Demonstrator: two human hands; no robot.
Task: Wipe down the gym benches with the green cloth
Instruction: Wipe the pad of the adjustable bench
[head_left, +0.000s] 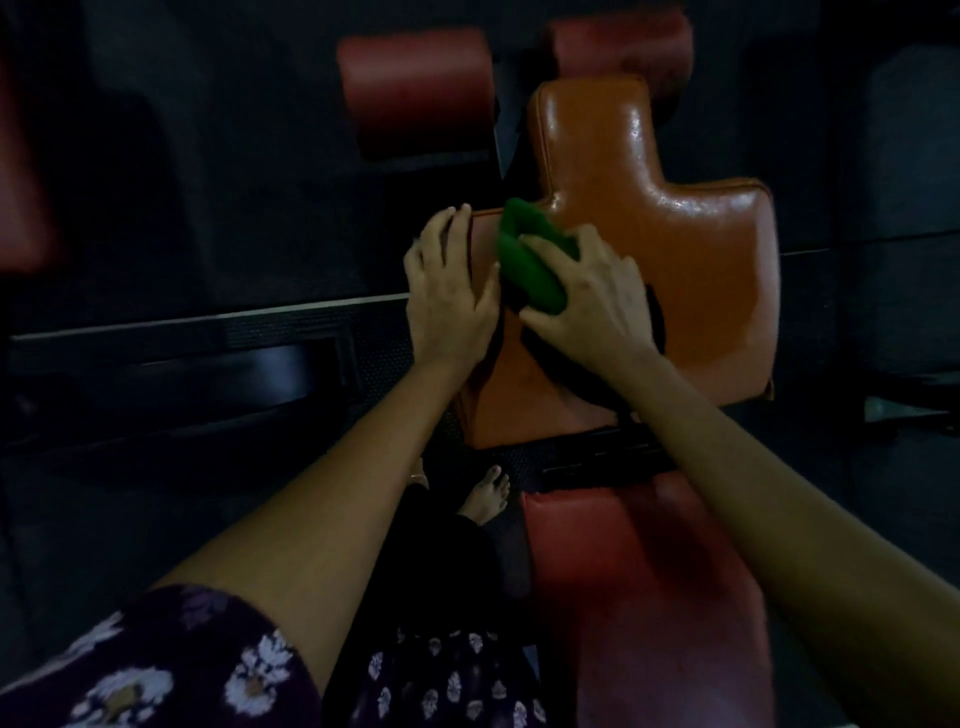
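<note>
Here your right hand (587, 296) has the green cloth (530, 260) bunched under curled fingers and thumb, pressed onto the left part of the orange bench pad (675, 249), close to where the pad narrows into its upper neck. Your left hand (452, 280) lies flat on the pad's left edge, just beside the cloth, fingers straight and slightly spread, gripping nothing; it looks to be steadying the pad. Judge the cloth as light, soft and limp: it will fold and roll under your palm rather than stay flat, so hold it by a gathered wad as you do, with the thumb tucked against one side so it cannot slide out. The vinyl shines and looks smooth, perhaps damp, so expect the cloth to glide easily and need firm downward pressure to clean. The padding should give a little under that pressure. The darker red pad (644, 587) near your body and the two red rollers (415, 88) beyond remain to be judged for wiping; whether they are clean cannot be told in this dim light.
</note>
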